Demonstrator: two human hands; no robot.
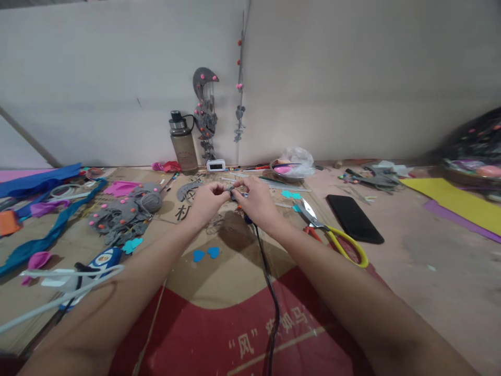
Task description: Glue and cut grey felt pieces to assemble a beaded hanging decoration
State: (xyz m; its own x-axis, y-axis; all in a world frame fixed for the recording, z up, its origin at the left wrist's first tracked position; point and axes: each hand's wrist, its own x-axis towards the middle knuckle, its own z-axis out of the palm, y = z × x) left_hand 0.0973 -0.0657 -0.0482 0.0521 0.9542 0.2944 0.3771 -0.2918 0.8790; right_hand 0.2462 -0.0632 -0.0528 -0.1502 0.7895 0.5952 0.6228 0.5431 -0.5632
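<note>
My left hand (208,204) and my right hand (256,203) meet over the cardboard, thumbs and fingertips pinched together. Between the fingertips is a small dark grey piece, too small to make out. Just below my right hand, a dark blue tool end with a black cord (270,282) is partly hidden. Nearer to me lie two blue felt hearts (213,253). A grey crescent shape (188,191) rests beside my left hand, and light-blue flower cutouts (291,194) lie to the right of my right hand.
Scissors with yellow handles (332,235) and a black phone (354,218) lie right. Grey yarn with pink pompoms (129,209) and a blue-white device (104,261) with a pale cable are left. A bottle (183,146), small clock (215,165) and bowl (289,171) stand at the back.
</note>
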